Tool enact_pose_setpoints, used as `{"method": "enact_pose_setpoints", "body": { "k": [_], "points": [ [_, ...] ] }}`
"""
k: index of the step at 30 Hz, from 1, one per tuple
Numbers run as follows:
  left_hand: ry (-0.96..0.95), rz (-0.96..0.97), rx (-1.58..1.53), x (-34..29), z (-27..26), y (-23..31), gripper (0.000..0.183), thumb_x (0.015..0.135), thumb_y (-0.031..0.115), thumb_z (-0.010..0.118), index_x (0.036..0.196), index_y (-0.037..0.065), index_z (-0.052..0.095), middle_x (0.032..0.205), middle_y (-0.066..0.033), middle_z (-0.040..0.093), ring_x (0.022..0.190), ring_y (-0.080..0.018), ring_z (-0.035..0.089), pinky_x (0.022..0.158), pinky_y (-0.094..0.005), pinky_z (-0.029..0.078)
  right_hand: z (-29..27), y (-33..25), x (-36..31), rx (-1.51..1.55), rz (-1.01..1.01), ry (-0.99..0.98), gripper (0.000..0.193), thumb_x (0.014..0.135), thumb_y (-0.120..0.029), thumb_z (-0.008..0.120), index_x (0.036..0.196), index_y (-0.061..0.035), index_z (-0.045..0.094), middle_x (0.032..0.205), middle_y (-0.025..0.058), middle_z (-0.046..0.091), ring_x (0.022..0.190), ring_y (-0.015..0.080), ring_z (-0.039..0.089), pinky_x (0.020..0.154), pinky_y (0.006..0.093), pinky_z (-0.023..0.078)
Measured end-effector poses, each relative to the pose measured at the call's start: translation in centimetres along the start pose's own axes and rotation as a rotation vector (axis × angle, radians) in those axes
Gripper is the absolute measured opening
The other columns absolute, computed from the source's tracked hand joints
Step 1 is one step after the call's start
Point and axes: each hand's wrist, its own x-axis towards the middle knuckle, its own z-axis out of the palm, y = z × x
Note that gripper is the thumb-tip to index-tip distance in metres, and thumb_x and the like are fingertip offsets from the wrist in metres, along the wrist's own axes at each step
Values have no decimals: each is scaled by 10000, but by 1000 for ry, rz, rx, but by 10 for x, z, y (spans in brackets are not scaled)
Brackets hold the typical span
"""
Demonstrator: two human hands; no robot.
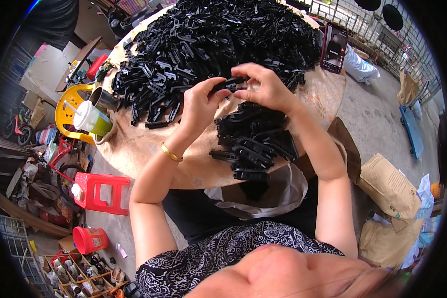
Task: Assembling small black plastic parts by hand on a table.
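Over the near part of the round table, my left hand (199,103) and my right hand (265,88) meet around a slim black plastic piece (228,86). Both hands are closed on it, thumbs and fingers pinching from either side; its exact kind is too small to tell. Behind them a wide heap of similar loose black pieces (198,44) covers the far part of the table. Just below my hands, near the table's front edge, lies a smaller stack of black pieces (253,141), set closer together. A gold bangle circles my left wrist.
A pale cloth (134,154) covers the table. A phone (334,48) stands at its right edge. On the left, a lidded cup (97,119) sits by a yellow chair (64,111). An open white bag (283,191) is at my lap; a red stool (104,191) stands left, paper sacks (390,186) right.
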Motion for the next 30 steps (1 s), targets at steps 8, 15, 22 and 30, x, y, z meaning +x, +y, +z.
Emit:
{"method": "enact_pose_setpoints", "body": {
  "k": [8, 15, 22, 30],
  "points": [
    [13, 184, 138, 0, 1, 9, 220, 738, 12, 701, 953, 0, 657, 817, -147, 663, 667, -220, 651, 583, -277, 500, -3, 3, -6, -32, -29, -56, 330, 745, -135, 746, 1012, 18, 626, 882, 158, 656, 730, 198, 653, 646, 294, 513],
    [36, 82, 14, 1, 4, 4, 253, 729, 4, 717, 975, 8, 660, 795, -114, 669, 656, -129, 633, 568, -253, 487, 1, -6, -5, -283, -225, 48, 236, 753, -106, 716, 929, 5, 603, 817, 177, 628, 710, 333, 615, 618, 350, 500],
    [-166, -145, -153, 7, -11, 5, 269, 774, 5, 699, 1039, -11, 653, 802, -53, 676, 654, -60, 578, 586, -216, 477, -3, -6, -3, -112, -47, -64, 317, 788, -189, 710, 997, 24, 603, 813, 145, 641, 710, 223, 632, 646, 311, 503],
    [-698, 292, -116, 2, -19, 15, 267, 812, 282, 698, 927, 41, 692, 888, -33, 641, 816, -154, 523, 700, -277, 429, -45, 19, 3, -579, 356, -9, 315, 814, -327, 673, 981, -61, 661, 789, 95, 639, 695, 157, 611, 606, 281, 489]
  ]
}}
